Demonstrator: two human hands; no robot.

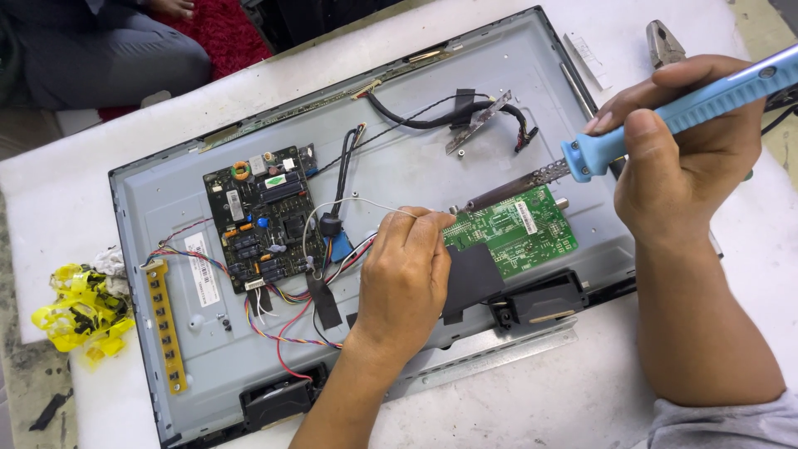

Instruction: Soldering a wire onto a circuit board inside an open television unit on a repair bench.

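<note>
Fingers of right hand (682,158) grip blue soldering iron (665,125); left hand (403,274) pinches thin solder wire (366,202).

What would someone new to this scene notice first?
Probably the blue soldering iron in the right hand, its tip at the edge of the green board on the open TV back. The left hand pinches thin solder wire beside that tip. At the far left, crumpled yellow tape stands out.
</note>
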